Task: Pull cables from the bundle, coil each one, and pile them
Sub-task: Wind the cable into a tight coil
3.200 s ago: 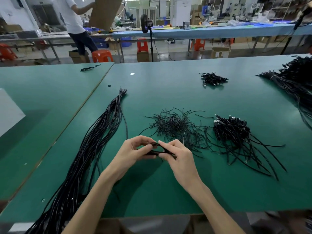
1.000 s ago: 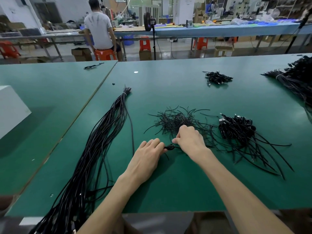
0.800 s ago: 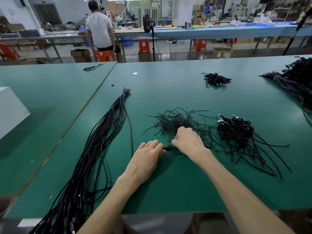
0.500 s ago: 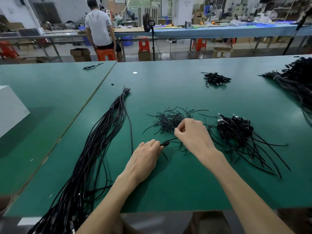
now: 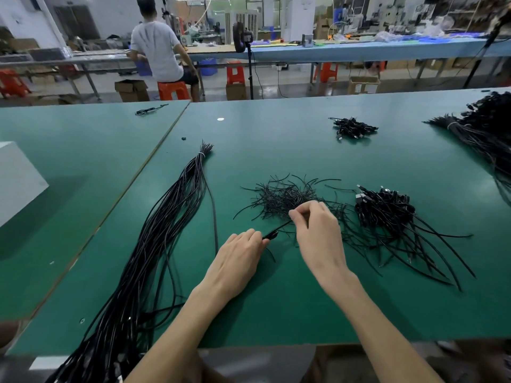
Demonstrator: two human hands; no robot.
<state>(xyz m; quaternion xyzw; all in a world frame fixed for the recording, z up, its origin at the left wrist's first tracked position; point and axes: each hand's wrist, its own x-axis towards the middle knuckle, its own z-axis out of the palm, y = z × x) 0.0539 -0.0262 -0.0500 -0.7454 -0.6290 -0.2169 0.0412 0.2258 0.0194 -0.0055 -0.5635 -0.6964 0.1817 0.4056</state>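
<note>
A long bundle of black cables [image 5: 166, 230] runs from the near left edge up the green table [image 5: 276, 299]. My left hand [image 5: 237, 261] lies palm down on the table and holds a coiled cable [image 5: 270, 235]; only the coil's end shows past my fingertips. My right hand [image 5: 318, 233] is just right of it, thumb and forefinger pinching a thin black tie [image 5: 284, 224] that slants down to the coil. Behind lies a loose pile of ties [image 5: 282, 194]. A pile of coiled cables [image 5: 384, 211] sits to the right.
A smaller pile of cables [image 5: 352, 127] lies farther back, and another big bundle [image 5: 484, 134] at the right edge. A white box [image 5: 16, 181] stands on the left table. A person [image 5: 157, 51] sits on an orange stool beyond the tables.
My right hand has risen from the tie pile with one tie pinched and drawn it toward the coil. My left hand has stayed in place on the coil.
</note>
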